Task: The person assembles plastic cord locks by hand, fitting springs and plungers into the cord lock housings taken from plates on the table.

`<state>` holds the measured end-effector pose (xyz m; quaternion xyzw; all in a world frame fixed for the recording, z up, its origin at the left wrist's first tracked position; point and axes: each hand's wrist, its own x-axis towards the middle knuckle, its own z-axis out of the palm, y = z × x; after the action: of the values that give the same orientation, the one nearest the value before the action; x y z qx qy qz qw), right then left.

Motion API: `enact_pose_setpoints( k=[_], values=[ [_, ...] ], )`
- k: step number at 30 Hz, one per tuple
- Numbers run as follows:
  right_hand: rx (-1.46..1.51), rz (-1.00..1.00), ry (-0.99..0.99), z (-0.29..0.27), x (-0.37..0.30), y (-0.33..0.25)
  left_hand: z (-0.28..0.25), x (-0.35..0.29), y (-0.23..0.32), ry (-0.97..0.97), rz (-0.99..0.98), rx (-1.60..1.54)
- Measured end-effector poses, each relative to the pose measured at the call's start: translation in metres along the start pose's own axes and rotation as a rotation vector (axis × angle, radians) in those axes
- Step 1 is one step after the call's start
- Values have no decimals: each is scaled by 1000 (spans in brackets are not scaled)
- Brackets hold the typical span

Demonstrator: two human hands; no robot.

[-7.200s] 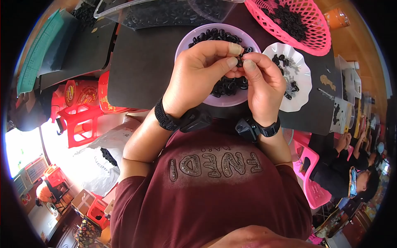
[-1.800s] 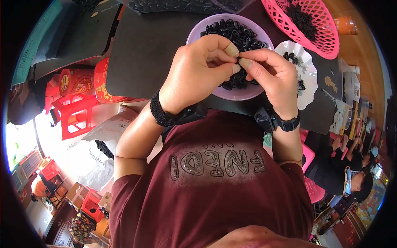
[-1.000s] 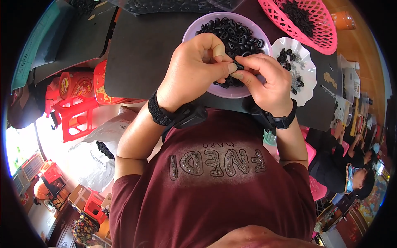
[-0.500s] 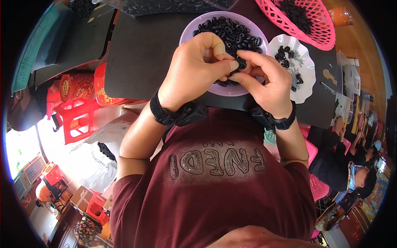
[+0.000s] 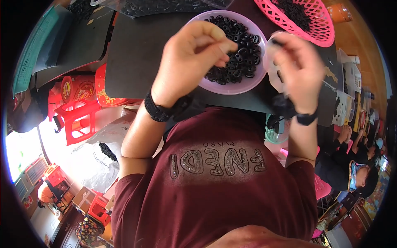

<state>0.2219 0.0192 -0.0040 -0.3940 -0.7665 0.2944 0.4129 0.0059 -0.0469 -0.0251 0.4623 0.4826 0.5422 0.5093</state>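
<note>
A pale lilac bowl [image 5: 234,91] stands at the table's front edge, heaped with small black oval plastic parts [image 5: 247,56] that have holes in them. Over its left side hovers my left hand [image 5: 191,58], thumb and fingers pinched together; what they hold, if anything, is too small to make out. To the right of the bowl, my right hand [image 5: 298,68] is smeared by motion above a white wavy-rimmed plate [image 5: 274,82] and covers most of it. A dark spot shows by its fingertips, but the blur hides whether they grip it.
At the back right lies a pink lattice basket [image 5: 326,31] with black pieces in it. A clear bin [image 5: 165,7] of dark parts sits at the back. The dark table [image 5: 136,53] stretches left. Red stools [image 5: 78,120] and a white bag [image 5: 97,165] are lower left; a co-worker [image 5: 339,173] sits right.
My hands have come apart from their meeting point over the bowl. The right one has swung right over the white plate; the left has shifted slightly left and stays pinched.
</note>
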Motion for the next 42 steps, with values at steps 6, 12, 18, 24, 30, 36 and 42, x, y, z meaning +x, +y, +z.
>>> enact_pose_setpoints(
  k=[6,12,18,24,30,36,42],
  values=[
    [-303,49,126,-69,61,39,-14,4,-17,111,71,154],
    [-679,-161,157,-67,55,36,-14,-1,-25,172,44,92],
    [-411,-372,-411,3,17,27,-15,3,-25,141,14,144],
    [-596,-355,-507,23,12,24,-13,1,-22,169,12,124],
    [-739,-254,-528,30,13,13,-14,2,-23,153,22,172],
    [-677,-165,-512,29,11,10,-16,2,-26,162,64,137],
    [-700,-107,-524,27,14,11,-13,2,-24,156,58,209]
  ],
)
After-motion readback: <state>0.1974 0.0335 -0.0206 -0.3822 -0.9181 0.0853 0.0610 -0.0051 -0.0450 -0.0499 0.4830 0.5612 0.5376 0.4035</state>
